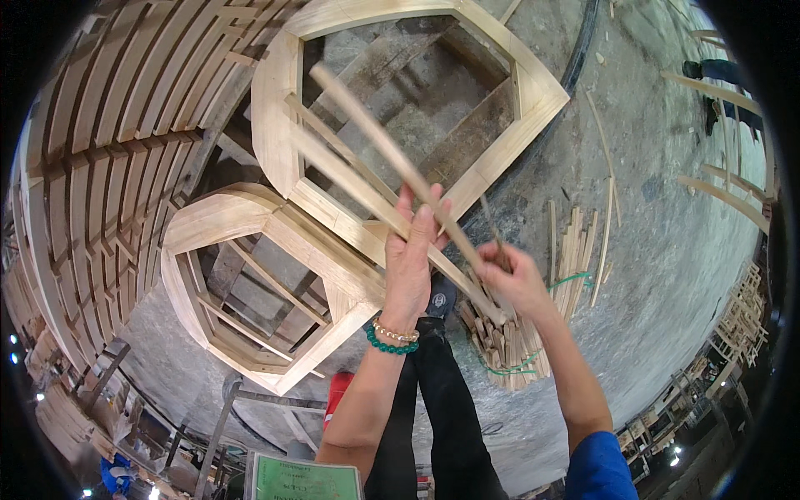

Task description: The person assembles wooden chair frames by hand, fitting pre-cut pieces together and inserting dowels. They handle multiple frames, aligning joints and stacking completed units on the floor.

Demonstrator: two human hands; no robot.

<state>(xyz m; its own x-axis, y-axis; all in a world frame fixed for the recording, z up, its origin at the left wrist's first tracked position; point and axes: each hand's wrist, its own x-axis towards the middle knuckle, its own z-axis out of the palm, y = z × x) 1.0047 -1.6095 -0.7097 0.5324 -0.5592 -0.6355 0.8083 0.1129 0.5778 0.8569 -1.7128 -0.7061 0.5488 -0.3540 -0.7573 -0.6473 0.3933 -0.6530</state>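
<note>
My left hand [408, 262], with beaded bracelets at its wrist, is wrapped round two long pale wooden strips. One strip [367, 125] slants toward the far left and crosses over the fingers; the other strip [337, 172] lies under the thumb side. Both run down toward my right hand [515, 279], whose fingers are pinched together at their near ends. A thin, dark, blurred piece [490, 218] sticks up from that pinch, too smeared to name. Below the hands stands a bundle of wooden strips [508, 354] tied with green cord.
A large angular wooden frame [275, 108] lies ahead, a smaller one [217, 221] nearer left. Slatted wooden pieces [125, 83] are stacked at the left. Another tied bundle [575, 250] and loose sticks [611, 183] lie right. A green sheet [304, 479] is at the bottom.
</note>
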